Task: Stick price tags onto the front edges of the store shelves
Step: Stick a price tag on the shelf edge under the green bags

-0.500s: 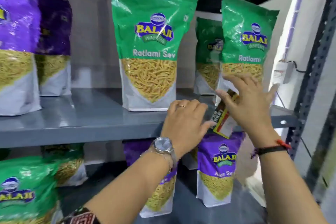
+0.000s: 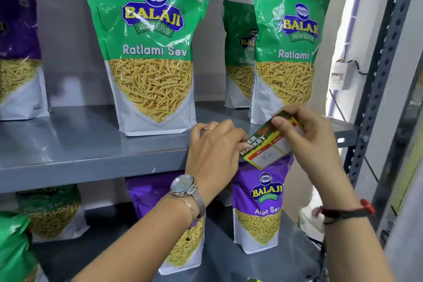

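Shelving first: the grey painted metal shelf (image 2: 68, 144) carries tall green Ratlami Sev snack pouches (image 2: 148, 52) standing well back from its front edge (image 2: 91, 170), so we have a bare lip to work on, with purple Aloo Sev pouches (image 2: 258, 208) on the level below. Our left hand (image 2: 212, 155), wearing a silver wristwatch (image 2: 183, 186), rests against that lip with fingers curled toward the tag's left end; whether they pinch the tag or only steady it we cannot tell, because the hand hides the contact. Our right hand (image 2: 306, 142) grips the rectangular printed price tag (image 2: 265, 146), green, yellow and red with white write-in boxes, between thumb on its face and fingers behind, near its upper right corner. The tag is held just in front of the shelf edge, between the two hands, tilted with its right end high; it does not appear pressed down. To do this step well, we judge that the tag must first be levelled so its long side runs parallel to the lip, then centred on the lip's height so nothing overhangs below. Anchor the left end first, sweep the right thumb across to press out slack, and release only once both ends lie flat. Avoid touching any adhesive backing; its condition is not visible.
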Demonstrator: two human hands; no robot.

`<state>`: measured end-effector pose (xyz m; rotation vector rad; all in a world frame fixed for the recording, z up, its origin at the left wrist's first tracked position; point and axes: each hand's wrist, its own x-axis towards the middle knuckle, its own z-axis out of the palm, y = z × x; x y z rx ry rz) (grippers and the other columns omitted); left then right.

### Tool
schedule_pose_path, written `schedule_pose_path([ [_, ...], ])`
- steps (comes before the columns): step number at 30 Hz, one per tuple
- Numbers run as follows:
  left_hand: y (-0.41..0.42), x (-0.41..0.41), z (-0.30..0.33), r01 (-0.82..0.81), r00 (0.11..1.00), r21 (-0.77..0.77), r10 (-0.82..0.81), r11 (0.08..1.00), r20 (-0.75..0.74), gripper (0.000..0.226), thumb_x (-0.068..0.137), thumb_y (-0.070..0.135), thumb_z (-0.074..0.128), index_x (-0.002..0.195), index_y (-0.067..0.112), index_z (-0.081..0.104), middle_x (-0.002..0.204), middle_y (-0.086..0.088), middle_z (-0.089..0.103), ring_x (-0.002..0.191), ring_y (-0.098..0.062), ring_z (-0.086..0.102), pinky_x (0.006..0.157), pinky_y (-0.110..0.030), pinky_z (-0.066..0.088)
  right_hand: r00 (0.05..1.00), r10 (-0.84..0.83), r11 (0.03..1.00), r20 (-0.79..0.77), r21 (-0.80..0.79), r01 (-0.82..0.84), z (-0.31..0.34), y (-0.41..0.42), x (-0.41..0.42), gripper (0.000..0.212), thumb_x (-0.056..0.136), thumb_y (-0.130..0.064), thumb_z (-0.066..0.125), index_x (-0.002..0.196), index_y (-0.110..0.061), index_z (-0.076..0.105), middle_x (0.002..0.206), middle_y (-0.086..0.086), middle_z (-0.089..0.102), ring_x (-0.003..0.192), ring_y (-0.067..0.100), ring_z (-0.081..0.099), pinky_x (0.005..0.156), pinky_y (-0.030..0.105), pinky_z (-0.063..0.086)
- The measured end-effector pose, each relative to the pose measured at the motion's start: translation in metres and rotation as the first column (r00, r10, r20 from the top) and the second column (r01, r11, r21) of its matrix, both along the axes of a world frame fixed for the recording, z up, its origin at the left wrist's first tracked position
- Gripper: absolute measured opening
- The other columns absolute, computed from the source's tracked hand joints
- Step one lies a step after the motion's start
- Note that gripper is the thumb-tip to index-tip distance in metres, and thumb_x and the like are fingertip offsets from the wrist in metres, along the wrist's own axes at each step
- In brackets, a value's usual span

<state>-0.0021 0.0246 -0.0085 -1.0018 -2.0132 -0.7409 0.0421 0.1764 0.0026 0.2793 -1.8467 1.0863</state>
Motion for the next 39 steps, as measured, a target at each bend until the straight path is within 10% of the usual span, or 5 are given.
schedule_pose_path([
  [10,-0.004,0.009,0.005,-0.064,0.998,-0.065,0.065,0.996,0.01,0.007,0.081,0.018,0.065,0.075,0.019,0.06,0.074,0.004,0.058,0.085,-0.022,0.051,0.077,-0.034,0.015,0.988,0.152,0.799,-0.015,-0.587,-0.132,-0.05,-0.011,-0.003,0.023,0.088,-0.002,0.047,0.073,-0.02,0.05,0.06,-0.006,0.058,0.059,0.005,0.05,0.063,0.022,0.04],
  [21,-0.002,0.005,-0.001,-0.048,0.997,0.056,0.045,0.997,0.056,0.012,0.08,0.005,0.064,0.071,0.013,0.059,0.072,0.0,0.046,0.079,-0.027,0.049,0.066,-0.028,0.012,0.972,-0.232,0.876,0.044,-0.425,0.228,-0.054,-0.013,-0.014,0.018,0.082,-0.018,0.061,0.07,-0.029,0.056,0.088,-0.004,0.047,0.069,0.016,0.051,0.073,0.031,0.044],
  [25,-0.004,0.004,-0.002,-0.05,0.997,0.063,0.046,0.997,0.064,0.011,0.08,0.005,0.064,0.072,0.012,0.061,0.073,-0.001,0.045,0.079,-0.027,0.049,0.066,-0.027,0.012,0.964,-0.256,0.884,0.068,-0.388,0.262,-0.057,-0.01,-0.019,0.008,0.083,-0.019,0.061,0.075,-0.015,0.061,0.098,0.012,0.051,0.07,0.022,0.054,0.07,0.03,0.045],
  [32,-0.004,0.007,-0.004,-0.02,0.995,0.092,0.01,0.996,0.099,0.012,0.079,0.0,0.064,0.07,0.008,0.062,0.071,-0.002,0.045,0.079,-0.03,0.049,0.07,-0.031,0.016,0.979,-0.196,0.876,0.062,-0.438,0.203,-0.057,-0.01,-0.02,0.024,0.083,-0.013,0.061,0.066,-0.029,0.055,0.087,-0.011,0.039,0.068,0.008,0.047,0.07,0.012,0.041],
  [39,-0.002,0.007,-0.004,-0.014,0.992,0.122,-0.001,0.992,0.125,0.015,0.079,-0.001,0.062,0.068,0.011,0.06,0.064,0.012,0.037,0.078,-0.025,0.049,0.065,-0.028,0.014,0.991,-0.115,0.871,0.066,-0.473,0.133,-0.057,-0.006,-0.017,0.026,0.084,-0.01,0.058,0.066,-0.029,0.057,0.099,0.004,0.041,0.078,0.02,0.05,0.083,0.037,0.045],
])
